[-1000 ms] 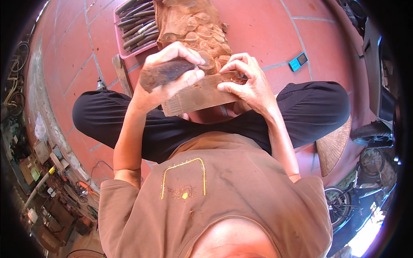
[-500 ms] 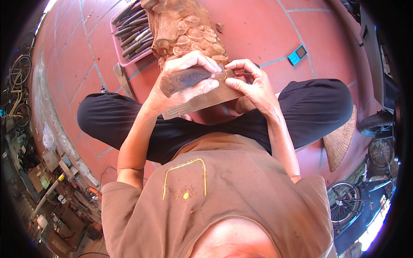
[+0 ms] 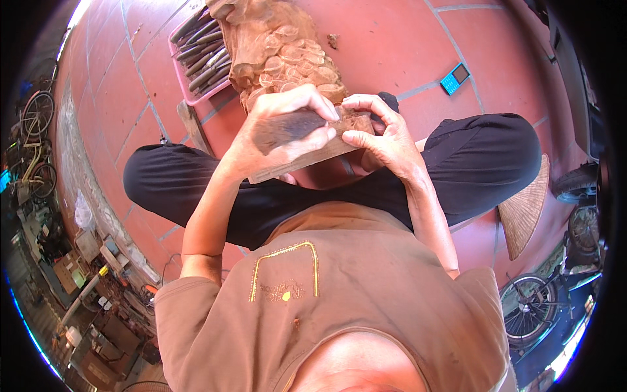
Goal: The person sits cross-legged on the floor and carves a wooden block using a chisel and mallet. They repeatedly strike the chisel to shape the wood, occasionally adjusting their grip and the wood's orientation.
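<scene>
Over board [image 3: 307, 159], left fingers [image 3: 313, 98] curled round block [image 3: 285, 128], right fingers [image 3: 371, 103] parted.

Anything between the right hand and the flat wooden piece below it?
Nothing visible: the right hand is at the right end of the flat wooden piece, its thumb apparently touching it.

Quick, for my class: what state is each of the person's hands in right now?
Left hand: closed around a dark object, its kind unclear.
Right hand: thumb and fingers apart at the wood; whether it grips cannot be told.
</scene>
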`<action>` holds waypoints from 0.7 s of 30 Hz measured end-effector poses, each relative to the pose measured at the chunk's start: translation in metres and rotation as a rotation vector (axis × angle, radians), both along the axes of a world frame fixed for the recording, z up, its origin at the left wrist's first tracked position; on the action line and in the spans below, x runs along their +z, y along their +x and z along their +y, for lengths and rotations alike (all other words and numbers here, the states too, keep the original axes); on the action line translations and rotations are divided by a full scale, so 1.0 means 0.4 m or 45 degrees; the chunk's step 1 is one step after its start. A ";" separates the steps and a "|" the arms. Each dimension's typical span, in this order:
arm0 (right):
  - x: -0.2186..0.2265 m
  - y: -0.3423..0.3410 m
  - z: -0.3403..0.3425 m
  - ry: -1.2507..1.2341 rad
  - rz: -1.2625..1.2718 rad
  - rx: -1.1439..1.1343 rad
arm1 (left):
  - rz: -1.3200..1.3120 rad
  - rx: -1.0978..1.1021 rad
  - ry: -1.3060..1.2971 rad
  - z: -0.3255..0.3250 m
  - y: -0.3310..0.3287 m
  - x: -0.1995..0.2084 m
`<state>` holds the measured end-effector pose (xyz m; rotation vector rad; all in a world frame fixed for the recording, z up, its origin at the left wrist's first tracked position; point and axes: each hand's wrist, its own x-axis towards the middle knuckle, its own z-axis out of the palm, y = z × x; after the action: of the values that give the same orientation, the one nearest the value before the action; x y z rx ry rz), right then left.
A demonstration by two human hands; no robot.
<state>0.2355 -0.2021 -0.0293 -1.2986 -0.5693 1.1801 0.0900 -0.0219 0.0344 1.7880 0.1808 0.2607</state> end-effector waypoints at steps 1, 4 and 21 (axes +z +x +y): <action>0.002 -0.002 -0.001 -0.011 -0.007 -0.003 | 0.017 -0.004 0.019 0.001 -0.003 0.001; 0.006 0.002 -0.003 -0.033 -0.031 -0.023 | 0.131 -0.094 0.220 0.037 -0.007 0.041; 0.031 0.025 0.022 -0.074 -0.169 -0.233 | 0.222 0.282 0.104 0.067 -0.058 0.069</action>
<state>0.2454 -0.1934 -0.0170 -1.4544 -0.5035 0.9708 0.0667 0.0050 0.0620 1.8732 0.5004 0.2725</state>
